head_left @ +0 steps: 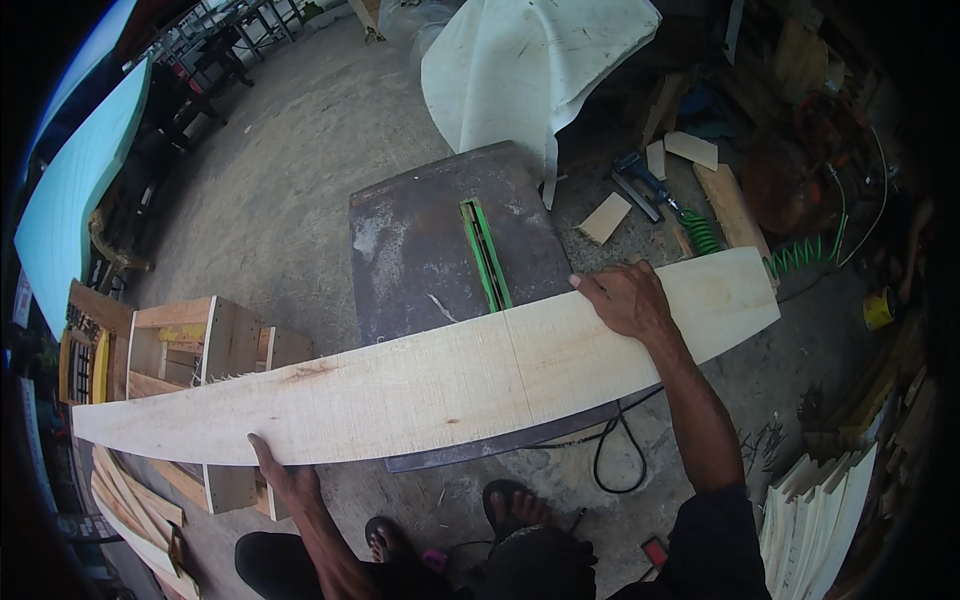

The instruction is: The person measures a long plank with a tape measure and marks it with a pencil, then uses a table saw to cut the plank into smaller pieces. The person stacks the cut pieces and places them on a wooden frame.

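A long pale wooden board [400,395], appearing curved through the fisheye lens, lies across the near part of a dark metal saw table [410,250]. Its left end reaches well past the table, over a wooden frame. A thin line crosses its face near the middle. My left hand [287,478] grips the near edge on the left, thumb on top and fingers hidden underneath. Toward the right end, my right hand [630,300] lies over the board with its fingers bent at the far edge. Just beyond the board runs the table's green-edged slot [485,255]; the board covers its near end.
Beyond the table hangs a white sheet [530,70]. To the right lie a blue air tool [640,180], a green coiled hose [700,232] and offcuts [605,218]. A wooden frame [215,350] stands left. A black cable [618,470] loops near my feet; thin strips [815,520] stack at lower right.
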`<action>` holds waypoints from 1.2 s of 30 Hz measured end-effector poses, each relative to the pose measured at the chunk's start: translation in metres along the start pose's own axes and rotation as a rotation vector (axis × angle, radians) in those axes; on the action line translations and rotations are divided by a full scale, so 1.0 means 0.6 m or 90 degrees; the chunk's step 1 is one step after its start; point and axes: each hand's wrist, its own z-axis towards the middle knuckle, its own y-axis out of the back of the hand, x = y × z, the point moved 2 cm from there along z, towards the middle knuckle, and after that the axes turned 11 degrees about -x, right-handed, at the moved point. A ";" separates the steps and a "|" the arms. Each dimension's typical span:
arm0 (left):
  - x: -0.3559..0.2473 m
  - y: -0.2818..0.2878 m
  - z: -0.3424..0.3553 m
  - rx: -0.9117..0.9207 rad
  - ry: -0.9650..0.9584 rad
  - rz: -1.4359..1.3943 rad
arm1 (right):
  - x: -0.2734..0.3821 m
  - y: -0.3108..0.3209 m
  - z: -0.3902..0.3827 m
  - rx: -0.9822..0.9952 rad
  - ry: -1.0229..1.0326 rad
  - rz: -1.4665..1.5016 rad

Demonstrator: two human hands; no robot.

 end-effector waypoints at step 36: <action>0.014 -0.010 0.028 -0.008 0.017 -0.037 | 0.011 0.010 0.031 -0.001 -0.010 -0.005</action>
